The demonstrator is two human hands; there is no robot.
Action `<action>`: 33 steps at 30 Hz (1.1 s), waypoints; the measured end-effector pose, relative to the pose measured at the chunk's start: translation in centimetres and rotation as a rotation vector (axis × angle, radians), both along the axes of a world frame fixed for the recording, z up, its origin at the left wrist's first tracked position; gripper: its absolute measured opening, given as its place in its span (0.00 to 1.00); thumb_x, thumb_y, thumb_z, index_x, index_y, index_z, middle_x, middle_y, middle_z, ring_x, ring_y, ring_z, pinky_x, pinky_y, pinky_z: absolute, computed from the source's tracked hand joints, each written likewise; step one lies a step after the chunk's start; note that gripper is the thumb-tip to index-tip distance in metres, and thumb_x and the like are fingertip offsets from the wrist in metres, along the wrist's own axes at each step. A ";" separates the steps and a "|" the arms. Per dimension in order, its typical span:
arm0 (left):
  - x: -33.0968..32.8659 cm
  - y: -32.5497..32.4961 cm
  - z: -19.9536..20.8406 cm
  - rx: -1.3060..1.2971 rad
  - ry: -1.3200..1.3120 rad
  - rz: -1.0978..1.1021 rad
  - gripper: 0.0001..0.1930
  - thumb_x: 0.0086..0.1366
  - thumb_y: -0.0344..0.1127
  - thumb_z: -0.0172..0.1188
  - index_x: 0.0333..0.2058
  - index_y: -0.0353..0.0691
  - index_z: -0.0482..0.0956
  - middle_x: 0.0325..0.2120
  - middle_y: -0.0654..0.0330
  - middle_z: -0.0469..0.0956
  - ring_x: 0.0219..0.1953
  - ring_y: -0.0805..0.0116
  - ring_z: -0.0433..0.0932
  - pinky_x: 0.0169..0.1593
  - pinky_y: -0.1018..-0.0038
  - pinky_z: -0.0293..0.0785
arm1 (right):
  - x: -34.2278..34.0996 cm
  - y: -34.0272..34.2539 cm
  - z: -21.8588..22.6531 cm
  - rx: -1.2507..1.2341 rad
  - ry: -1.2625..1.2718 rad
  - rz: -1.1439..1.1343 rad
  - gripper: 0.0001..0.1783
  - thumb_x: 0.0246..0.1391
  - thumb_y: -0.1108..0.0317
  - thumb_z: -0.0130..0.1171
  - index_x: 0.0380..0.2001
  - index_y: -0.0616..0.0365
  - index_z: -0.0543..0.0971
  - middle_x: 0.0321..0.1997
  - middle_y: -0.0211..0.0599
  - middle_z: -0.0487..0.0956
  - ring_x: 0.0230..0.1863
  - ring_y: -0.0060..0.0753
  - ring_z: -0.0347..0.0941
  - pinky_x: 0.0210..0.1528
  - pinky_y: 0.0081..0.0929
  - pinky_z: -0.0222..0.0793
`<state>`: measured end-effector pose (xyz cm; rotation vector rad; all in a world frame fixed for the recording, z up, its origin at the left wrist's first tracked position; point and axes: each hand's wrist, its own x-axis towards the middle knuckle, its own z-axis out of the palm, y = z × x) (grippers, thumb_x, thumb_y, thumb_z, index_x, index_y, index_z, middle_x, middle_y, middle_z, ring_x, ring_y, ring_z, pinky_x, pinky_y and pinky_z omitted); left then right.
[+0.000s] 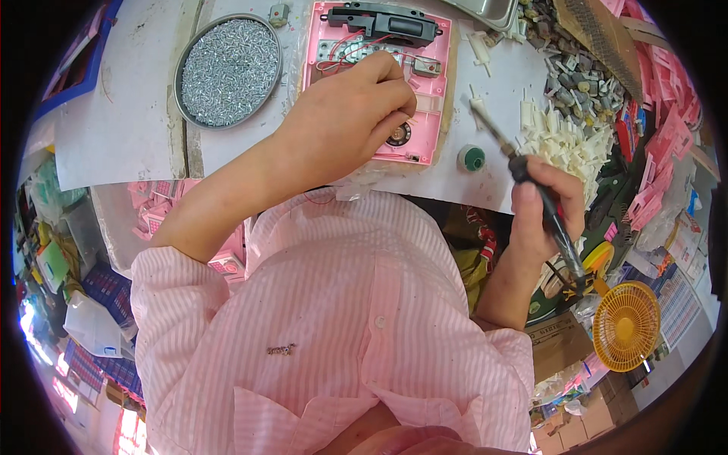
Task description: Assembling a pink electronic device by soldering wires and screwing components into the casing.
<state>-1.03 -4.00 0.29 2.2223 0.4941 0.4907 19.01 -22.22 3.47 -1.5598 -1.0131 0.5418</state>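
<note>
A pink plastic casing (434,144) lies open on the table in front of me. Inside it are a black plastic module (394,25), thin red wires (345,47), a small motor-like metal part (426,67) and a round black disc part (400,134). My left hand (345,114) is over the casing, thumb and fingers pinched together just above the disc. What sits between those fingertips is too small to make out. To the right, my right hand (550,205) grips a soldering iron (560,227) by its dark handle. The iron's tip points up and left, apart from the casing.
A round metal tray (180,91) full of small screws stands at the left. Near the casing's right side sits a small green-topped pot (472,158). White plastic parts (565,140), small motors (580,83) and pink pieces (667,144) pile up at the right. A yellow fan (626,326) is at lower right.
</note>
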 end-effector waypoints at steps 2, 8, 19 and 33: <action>0.2 0.0 0.0 0.027 0.045 -0.017 0.04 0.63 0.27 0.60 0.37 0.37 0.77 0.37 0.56 0.71 0.34 0.54 0.76 0.38 0.65 0.74 | 0.2 -0.6 0.2 -0.016 0.090 0.113 0.15 0.52 0.76 0.67 0.43 0.68 0.78 0.38 0.44 0.82 0.34 0.26 0.76 0.37 0.19 0.70; 0.5 0.2 0.4 0.117 0.134 -0.070 0.04 0.62 0.27 0.60 0.35 0.37 0.75 0.35 0.56 0.70 0.34 0.55 0.77 0.37 0.63 0.74 | -0.2 0.6 -1.3 0.011 -0.038 0.276 0.11 0.46 0.78 0.66 0.36 0.67 0.80 0.30 0.41 0.82 0.27 0.27 0.74 0.28 0.20 0.67; 0.3 0.0 0.2 0.167 0.133 -0.068 0.05 0.61 0.26 0.61 0.35 0.38 0.75 0.35 0.57 0.70 0.34 0.55 0.77 0.36 0.62 0.74 | -0.3 1.6 -1.1 -0.042 -0.082 0.316 0.12 0.44 0.77 0.67 0.35 0.64 0.81 0.28 0.39 0.81 0.23 0.26 0.74 0.26 0.19 0.67; 0.3 -0.4 0.1 0.245 0.125 -0.058 0.04 0.57 0.27 0.61 0.29 0.33 0.76 0.36 0.54 0.72 0.32 0.59 0.80 0.33 0.66 0.79 | 0.4 0.5 -0.6 -0.015 -0.050 0.291 0.12 0.45 0.77 0.66 0.36 0.68 0.80 0.29 0.43 0.81 0.27 0.32 0.75 0.29 0.22 0.69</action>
